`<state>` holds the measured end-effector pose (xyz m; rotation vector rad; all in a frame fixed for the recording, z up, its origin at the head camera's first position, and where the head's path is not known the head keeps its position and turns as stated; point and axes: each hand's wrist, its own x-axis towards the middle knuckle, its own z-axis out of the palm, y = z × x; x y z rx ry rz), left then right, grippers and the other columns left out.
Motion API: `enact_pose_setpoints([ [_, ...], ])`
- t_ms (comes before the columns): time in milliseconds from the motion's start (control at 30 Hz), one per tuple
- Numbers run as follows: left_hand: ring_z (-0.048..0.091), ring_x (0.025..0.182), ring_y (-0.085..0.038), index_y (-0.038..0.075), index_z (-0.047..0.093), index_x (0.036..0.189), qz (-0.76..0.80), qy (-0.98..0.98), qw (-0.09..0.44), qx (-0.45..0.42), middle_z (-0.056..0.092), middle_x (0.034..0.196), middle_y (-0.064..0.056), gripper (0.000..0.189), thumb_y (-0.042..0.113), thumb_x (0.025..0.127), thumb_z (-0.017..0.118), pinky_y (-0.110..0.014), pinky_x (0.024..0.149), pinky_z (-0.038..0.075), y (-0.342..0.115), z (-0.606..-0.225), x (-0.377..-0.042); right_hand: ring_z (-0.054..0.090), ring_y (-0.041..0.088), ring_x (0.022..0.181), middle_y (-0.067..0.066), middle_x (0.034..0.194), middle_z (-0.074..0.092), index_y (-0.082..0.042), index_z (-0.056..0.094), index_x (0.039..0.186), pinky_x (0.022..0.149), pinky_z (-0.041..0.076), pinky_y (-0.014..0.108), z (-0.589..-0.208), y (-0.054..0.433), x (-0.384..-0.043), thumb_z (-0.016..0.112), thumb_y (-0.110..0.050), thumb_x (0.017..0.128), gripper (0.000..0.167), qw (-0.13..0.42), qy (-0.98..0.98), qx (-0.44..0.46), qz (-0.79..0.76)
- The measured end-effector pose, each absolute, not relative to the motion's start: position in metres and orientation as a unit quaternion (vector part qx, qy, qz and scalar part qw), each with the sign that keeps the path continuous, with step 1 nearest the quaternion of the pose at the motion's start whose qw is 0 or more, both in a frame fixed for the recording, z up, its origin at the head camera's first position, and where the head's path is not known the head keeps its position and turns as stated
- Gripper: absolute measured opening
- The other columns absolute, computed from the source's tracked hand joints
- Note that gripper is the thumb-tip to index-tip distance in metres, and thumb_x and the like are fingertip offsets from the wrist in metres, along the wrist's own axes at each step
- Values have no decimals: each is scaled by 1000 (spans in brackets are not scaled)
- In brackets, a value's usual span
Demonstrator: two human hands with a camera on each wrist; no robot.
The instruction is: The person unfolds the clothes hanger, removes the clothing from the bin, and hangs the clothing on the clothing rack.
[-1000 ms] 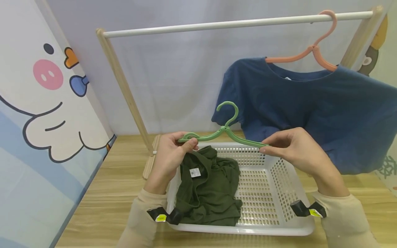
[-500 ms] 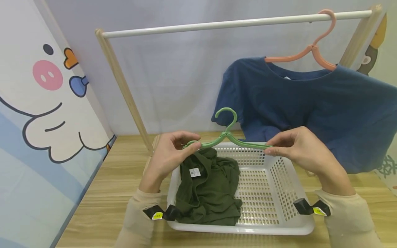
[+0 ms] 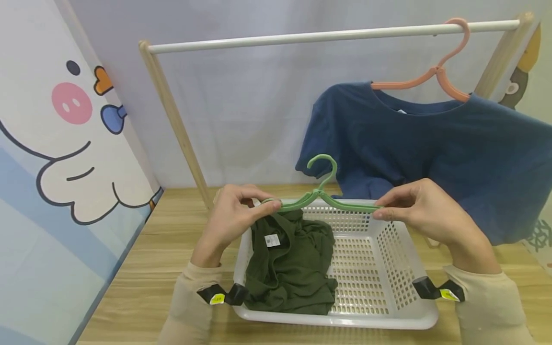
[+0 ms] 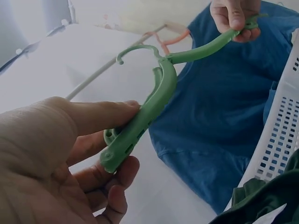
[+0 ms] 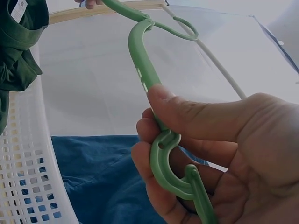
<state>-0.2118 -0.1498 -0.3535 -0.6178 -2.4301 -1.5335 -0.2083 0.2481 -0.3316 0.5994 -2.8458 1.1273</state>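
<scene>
Hands [image 3: 230, 211] pinch the green hanger [image 4: 169, 78] at both ends.

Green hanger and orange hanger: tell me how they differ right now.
The green hanger carries no clothing, while the orange hanger holds up a blue shirt.
The green hanger is off the rail; the orange hanger hangs from it.
Both share a curved hook and two sloping sides meeting beneath it.
</scene>
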Motion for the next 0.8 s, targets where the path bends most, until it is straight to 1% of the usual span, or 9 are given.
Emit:
enact_pose_setpoints([
  [33, 53, 66, -18, 19, 92, 99, -534, -814, 100, -207, 84, 102, 2, 5, 21, 95, 92, -28, 60, 43, -150, -354, -212, 75, 11, 91, -4, 99, 83, -18, 90, 107, 81, 58, 25, -332, 249, -208, 92, -28, 95, 15, 12, -911, 192, 364],
  [67, 54, 67, -18, 16, 92, 100, -551, -803, 99, -207, 84, 103, -1, 5, 19, 96, 91, -28, 61, 44, -150, -354, -212, 75, 11, 91, -4, 99, 83, -18, 90, 107, 81, 58, 25, -332, 249, -208, 92, -27, 95, 15, 11, -910, 190, 367],
  [200, 65, 78, -15, 4, 89, 105, -616, -757, 99, -194, 83, 106, -6, 9, 10, 99, 86, -26, 70, 51, -156, -355, -213, 75, 12, 93, -2, 101, 84, -18, 90, 109, 81, 58, 26, -331, 253, -208, 92, -29, 95, 18, 3, -910, 177, 375],
  [267, 71, 83, -14, 0, 87, 107, -639, -739, 99, -187, 83, 108, -7, 10, 6, 100, 83, -27, 77, 57, -159, -355, -214, 74, 12, 96, -3, 103, 84, -20, 90, 109, 83, 58, 25, -329, 256, -208, 92, -32, 95, 19, -2, -912, 162, 376],
  [333, 74, 85, -13, -3, 86, 109, -653, -728, 102, -181, 83, 107, -5, 11, 4, 100, 82, -27, 81, 59, -163, -355, -214, 74, 13, 98, -3, 104, 84, -21, 89, 110, 83, 57, 25, -327, 261, -207, 92, -35, 96, 21, -8, -915, 146, 377],
  [400, 77, 89, -14, -6, 84, 109, -662, -719, 106, -180, 83, 104, -3, 13, 2, 100, 81, -29, 89, 62, -166, -354, -215, 73, 13, 99, -3, 104, 84, -20, 89, 112, 84, 58, 25, -326, 267, -207, 91, -37, 96, 23, -10, -914, 132, 383],
  [500, 77, 91, -13, -9, 83, 107, -670, -711, 115, -180, 83, 100, 0, 13, 2, 100, 81, -29, 90, 62, -169, -352, -215, 73, 14, 97, -2, 102, 85, -17, 89, 114, 82, 58, 25, -324, 275, -205, 91, -37, 97, 26, -7, -911, 119, 395],
  [600, 76, 93, -14, -7, 84, 104, -670, -710, 114, -187, 82, 99, 0, 10, 2, 99, 81, -29, 90, 62, -171, -351, -215, 73, 15, 95, -1, 100, 85, -15, 88, 115, 80, 58, 27, -324, 280, -205, 91, -35, 97, 27, -2, -906, 113, 408],
  [800, 73, 96, -18, -2, 85, 101, -655, -723, 84, -200, 82, 101, -1, 7, 4, 99, 83, -31, 88, 59, -176, -350, -212, 72, 14, 95, -2, 100, 85, -14, 88, 115, 80, 57, 25, -326, 284, -205, 91, -33, 96, 26, 7, -901, 106, 420],
])
